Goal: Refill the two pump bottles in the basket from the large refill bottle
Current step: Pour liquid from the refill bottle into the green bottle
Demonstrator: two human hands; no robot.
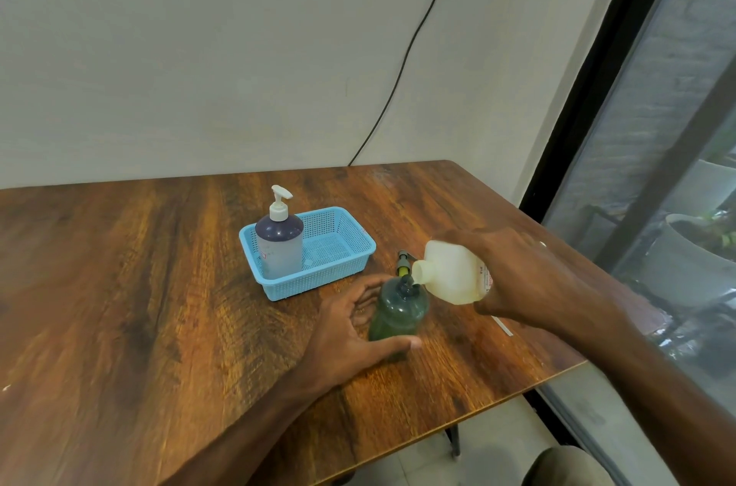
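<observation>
Left hand (354, 330) grasps the green bottle (396, 316), fingers (364, 286) curled round its far side and thumb along the near side. The green bottle stands upright on the table (139, 286), near-right of the basket (326, 278) and outside it, with its pump off and neck open. Right hand (521, 278) grips the refill bottle (452, 272), a pale, cream plastic one, with the fingers wrapped around its body from above. The refill bottle is tipped to the left, cap off, its mouth right at the green bottle's neck. Cannot tell if they touch or if liquid is flowing; this part is blurred.

The detached pump (403, 261) lies flat on the table just behind the green bottle, between it and the basket's right end. The basket is light blue mesh, mid-table. The second pump bottle (278, 244), with dark liquid and a white pump head, stands upright in the basket's left end; the basket's right half holds nothing else.

A thin white strip (502, 325) lies on the table under the right wrist. A black cable (418, 31) runs down the far wall. The window (677, 167) is on the right.
</observation>
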